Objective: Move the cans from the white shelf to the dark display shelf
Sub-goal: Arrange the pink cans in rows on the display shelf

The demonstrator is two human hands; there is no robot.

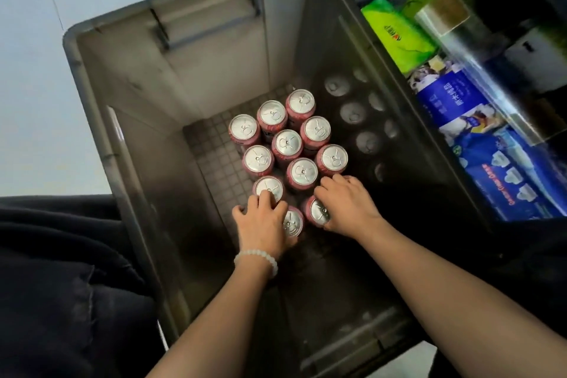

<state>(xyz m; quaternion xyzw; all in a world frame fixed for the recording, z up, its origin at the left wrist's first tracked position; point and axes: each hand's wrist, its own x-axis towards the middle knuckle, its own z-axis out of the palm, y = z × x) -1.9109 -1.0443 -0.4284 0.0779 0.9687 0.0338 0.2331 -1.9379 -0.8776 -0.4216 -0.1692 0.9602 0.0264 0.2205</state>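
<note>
Pickup step: left hand (264, 224) and right hand (346, 205) each curl round a near pink can (319, 212) in the grey crate (171, 70); next, lift straight up.

cans (287, 142): shiny metal tops | crate (171, 77): matt grey plastic, gridded floor | packets (395, 37): glossy film

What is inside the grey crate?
The grey crate holds upright pink cans. The left hand and right hand each grip one. Their covered parts are hidden.
</note>
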